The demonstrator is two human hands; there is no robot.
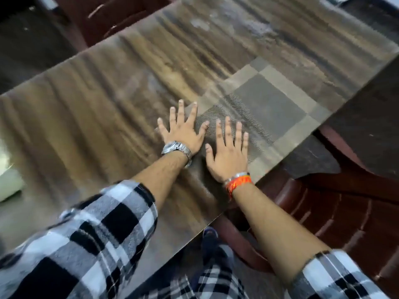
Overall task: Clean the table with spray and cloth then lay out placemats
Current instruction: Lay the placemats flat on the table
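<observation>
A grey and beige woven placemat (274, 100) with a checked border lies flat on the brown wooden table (97, 108), near its right edge. My left hand (183, 130), with a metal watch on the wrist, presses flat on the mat's left edge with fingers spread. My right hand (228, 152), with an orange band on the wrist, lies flat on the mat's near part, fingers straight. The two hands sit side by side, almost touching. No spray bottle is in view.
A dark red plastic chair (336, 208) stands below the table's right edge. Another reddish chair (112, 20) stands beyond the far edge. A pale, blurred object (10, 182) sits at the table's far left. Pale damp-looking patches (254, 29) mark the far part of the tabletop.
</observation>
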